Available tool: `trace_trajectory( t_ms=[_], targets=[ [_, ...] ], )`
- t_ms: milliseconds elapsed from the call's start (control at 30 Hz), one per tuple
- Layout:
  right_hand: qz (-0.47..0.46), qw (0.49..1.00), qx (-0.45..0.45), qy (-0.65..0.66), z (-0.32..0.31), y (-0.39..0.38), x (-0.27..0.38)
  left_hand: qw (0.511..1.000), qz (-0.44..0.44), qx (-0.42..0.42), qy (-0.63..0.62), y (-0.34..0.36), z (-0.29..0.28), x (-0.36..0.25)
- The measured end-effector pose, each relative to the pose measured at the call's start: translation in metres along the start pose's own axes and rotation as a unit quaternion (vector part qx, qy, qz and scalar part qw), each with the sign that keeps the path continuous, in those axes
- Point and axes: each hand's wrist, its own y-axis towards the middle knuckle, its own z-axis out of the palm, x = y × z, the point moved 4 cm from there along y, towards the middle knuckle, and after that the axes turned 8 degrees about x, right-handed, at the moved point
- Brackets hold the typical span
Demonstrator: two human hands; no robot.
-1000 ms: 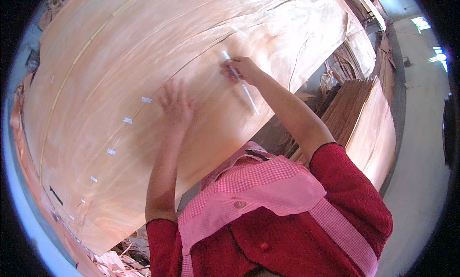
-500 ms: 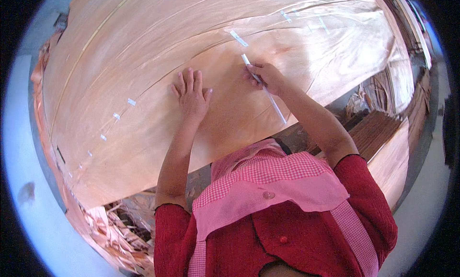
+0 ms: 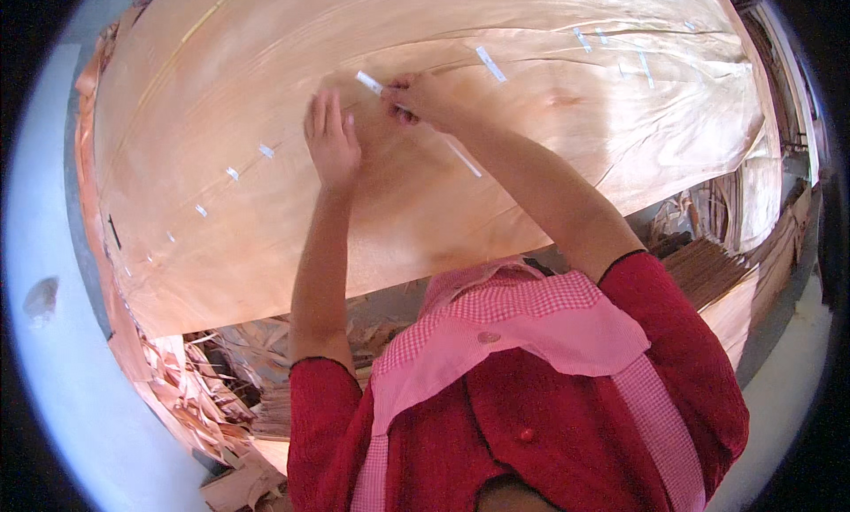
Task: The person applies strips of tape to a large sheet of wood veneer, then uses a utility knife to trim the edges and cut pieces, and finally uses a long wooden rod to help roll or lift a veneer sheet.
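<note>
A large sheet of pale brown wood veneer (image 3: 425,215) lies spread out in front of me, with a long dark crack running across it. My left hand (image 3: 333,145) rests on it by the crack, fingers stretched out and held close together, holding nothing. To its right, my right hand (image 3: 421,100) pinches a narrow white tape strip (image 3: 370,83). One end of the strip points to the upper left, close to the crack, while its thin tail hangs out below the hand. Farther right, a short piece of white tape (image 3: 490,64) is stuck across the crack.
Several small tape pieces (image 3: 266,151) dot the crack toward the left. Torn veneer scraps (image 3: 199,379) pile up below the sheet's near left edge. A stack of brown veneer (image 3: 704,269) stands at the right, and a pale wall or floor area (image 3: 53,246) borders the left.
My right hand has moved left and a little farther away with the strip, nearer my left hand. The left hand has slid slightly away, its fingers drawn together. The whole view has shifted a little.
</note>
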Motion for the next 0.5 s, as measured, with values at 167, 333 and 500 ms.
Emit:
trace_trajectory(
  t_ms=[167,333,500],
  targets=[
    [0.015,0.998,-0.008,0.055,0.031,-0.004,0.014,0.994,-0.013,0.085,0.066,0.0,0.015,0.018],
    [0.086,0.995,-0.052,0.016,0.045,0.0,-0.002,0.997,-0.032,0.057,-0.045,0.001,0.01,0.02],
    [0.13,0.979,-0.13,0.084,0.044,0.013,-0.025,0.983,0.048,0.174,0.016,-0.005,0.01,0.008]
  ],
)
